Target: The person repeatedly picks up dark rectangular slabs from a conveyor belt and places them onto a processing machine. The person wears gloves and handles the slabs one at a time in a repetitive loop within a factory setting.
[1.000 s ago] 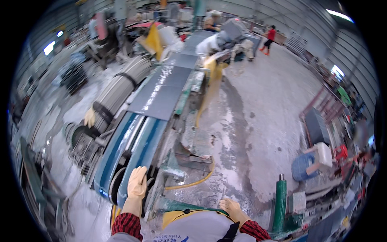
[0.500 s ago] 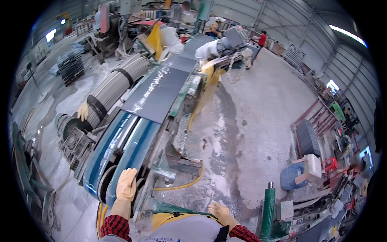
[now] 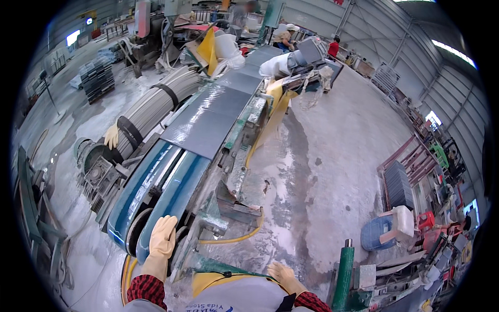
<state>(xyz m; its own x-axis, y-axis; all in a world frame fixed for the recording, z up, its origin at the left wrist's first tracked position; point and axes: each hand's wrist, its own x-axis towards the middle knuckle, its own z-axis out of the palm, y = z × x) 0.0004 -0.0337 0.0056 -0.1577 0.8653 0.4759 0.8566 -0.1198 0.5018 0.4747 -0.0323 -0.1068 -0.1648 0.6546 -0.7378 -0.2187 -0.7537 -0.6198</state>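
Note:
My left hand (image 3: 162,239), in a cream rubber glove, rests with its fingers laid out along the near end of the blue conveyor belt (image 3: 186,176). Dark grey slabs (image 3: 208,122) lie wet and shiny along the conveyor, beyond the bare stretch of belt. Close to my waist, my right hand (image 3: 282,273) wears a matching glove; its fingers are extended and nothing shows in them. It is beside the end of a green metal bar (image 3: 249,270), and whether it touches the bar I cannot tell.
Left of the conveyor, a cream glove (image 3: 112,136) lies on a bundle of pale strips (image 3: 150,106). A yellow hose (image 3: 234,239) loops on the right. Further right stand a green post (image 3: 343,278) and blue drum (image 3: 378,233). Several people work at the far end.
The view has shifted slightly, so the surroundings sit a little further right. Both hands keep their places, and the slabs show no clear movement along the belt.

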